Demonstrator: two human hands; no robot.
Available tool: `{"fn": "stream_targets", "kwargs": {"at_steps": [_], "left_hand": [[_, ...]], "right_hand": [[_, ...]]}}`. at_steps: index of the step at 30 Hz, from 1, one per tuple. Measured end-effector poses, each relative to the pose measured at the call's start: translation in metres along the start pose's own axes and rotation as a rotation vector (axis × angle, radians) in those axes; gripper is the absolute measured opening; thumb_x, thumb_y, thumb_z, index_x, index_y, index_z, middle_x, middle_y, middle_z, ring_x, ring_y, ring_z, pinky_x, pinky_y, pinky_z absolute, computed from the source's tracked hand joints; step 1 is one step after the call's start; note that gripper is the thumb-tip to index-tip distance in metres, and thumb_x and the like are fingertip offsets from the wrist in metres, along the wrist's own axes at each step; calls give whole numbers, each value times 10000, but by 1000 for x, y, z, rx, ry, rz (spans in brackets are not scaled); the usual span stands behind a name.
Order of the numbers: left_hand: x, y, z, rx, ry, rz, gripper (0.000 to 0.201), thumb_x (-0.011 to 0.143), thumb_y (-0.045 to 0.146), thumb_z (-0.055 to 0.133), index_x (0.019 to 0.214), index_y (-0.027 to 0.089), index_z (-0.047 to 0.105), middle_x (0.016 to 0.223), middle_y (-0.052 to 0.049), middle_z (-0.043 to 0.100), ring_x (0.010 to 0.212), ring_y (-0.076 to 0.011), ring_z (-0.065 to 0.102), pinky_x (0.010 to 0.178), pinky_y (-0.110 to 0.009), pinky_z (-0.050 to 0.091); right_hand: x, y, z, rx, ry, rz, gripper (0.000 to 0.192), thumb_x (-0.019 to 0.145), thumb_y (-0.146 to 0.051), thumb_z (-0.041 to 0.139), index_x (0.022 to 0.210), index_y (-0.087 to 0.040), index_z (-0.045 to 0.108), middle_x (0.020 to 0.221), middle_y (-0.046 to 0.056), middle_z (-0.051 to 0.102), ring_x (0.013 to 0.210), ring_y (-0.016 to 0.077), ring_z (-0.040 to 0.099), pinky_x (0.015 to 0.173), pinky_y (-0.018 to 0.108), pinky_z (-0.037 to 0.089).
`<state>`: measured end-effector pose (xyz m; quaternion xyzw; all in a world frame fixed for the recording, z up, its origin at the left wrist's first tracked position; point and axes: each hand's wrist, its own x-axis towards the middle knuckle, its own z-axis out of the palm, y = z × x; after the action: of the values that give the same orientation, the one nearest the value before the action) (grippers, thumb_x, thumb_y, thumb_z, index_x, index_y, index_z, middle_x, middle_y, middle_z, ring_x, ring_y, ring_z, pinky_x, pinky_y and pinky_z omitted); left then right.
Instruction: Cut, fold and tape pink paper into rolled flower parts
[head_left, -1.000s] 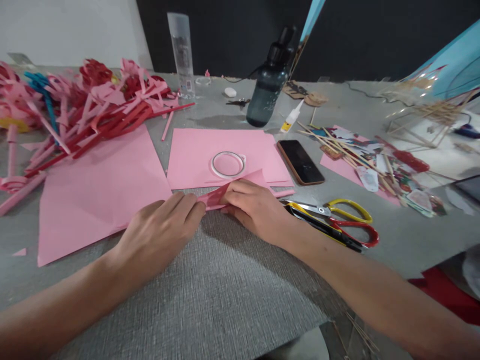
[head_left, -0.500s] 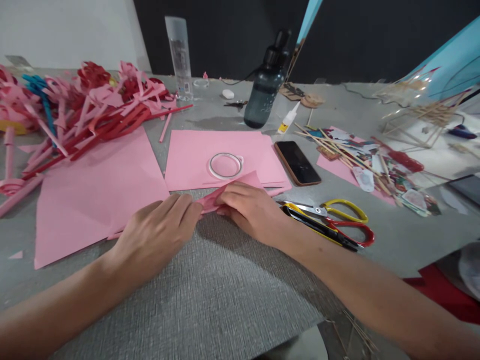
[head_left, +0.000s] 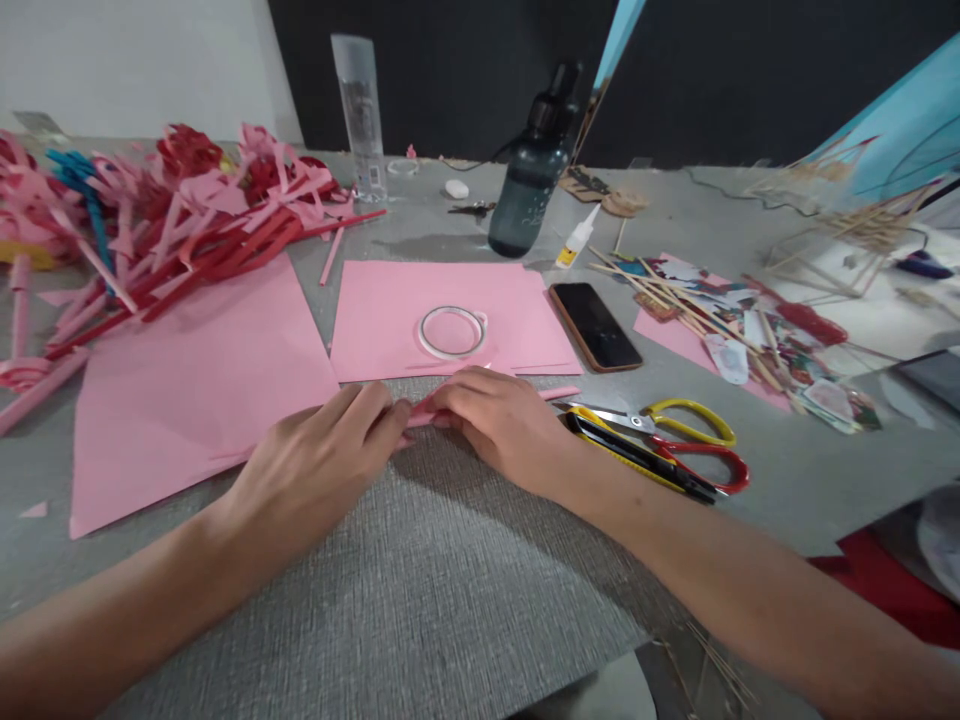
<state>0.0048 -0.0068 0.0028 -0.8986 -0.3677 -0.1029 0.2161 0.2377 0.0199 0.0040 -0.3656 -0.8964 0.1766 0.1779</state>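
Tube of rolled pink paper (head_left: 421, 411) is btwn L hand (head_left: 322, 448) & R hand (head_left: 504, 418), grips closed on it; white tape ring (head_left: 450, 355) lies nr.

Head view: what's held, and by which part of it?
Pink paper, apparently rolled: the left hand and right hand grip it on either side of the short stretch showing between them.

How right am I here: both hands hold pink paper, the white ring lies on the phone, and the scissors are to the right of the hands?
One thing is off: the white ring isn't on the phone. The head view shows it lying on the pink sheets. The rest stands: left hand and right hand hold pink paper, and the scissors are to their right.
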Motion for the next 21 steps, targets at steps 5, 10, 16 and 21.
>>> {"fn": "stream_targets", "kwargs": {"at_steps": [5,10,16,21], "left_hand": [[-2,0,0,26,49,12,224,966,52,452,1019,160,640,734,-2,489,569,-140,488,422,-281,306],[-2,2,-4,13,2,7,206,935,25,470,903,172,610,730,-6,510,617,-152,538,435,-284,318],[-1,1,-5,-22,-50,34,254,904,-17,437,879,182,591,746,-17,535,651,-172,562,453,-285,363],[-1,0,-3,-33,-60,29,237,934,16,429,945,170,609,775,-24,551,689,-176,584,468,-278,395]], "right_hand": [[0,-3,-1,-31,-11,0,206,1023,-203,480,1084,-156,671,1032,84,691,974,200,602,833,333,439],[0,-6,-2,-66,-8,12,152,979,-183,547,1030,-179,690,1070,86,642,997,207,564,818,331,423],[0,-8,-3,-89,-21,24,164,981,-155,514,1052,-170,661,966,72,647,934,208,557,780,336,403],[1,-9,-2,-121,-23,25,173,997,-152,476,1017,-172,646,972,78,653,920,206,561,765,335,394]]}}
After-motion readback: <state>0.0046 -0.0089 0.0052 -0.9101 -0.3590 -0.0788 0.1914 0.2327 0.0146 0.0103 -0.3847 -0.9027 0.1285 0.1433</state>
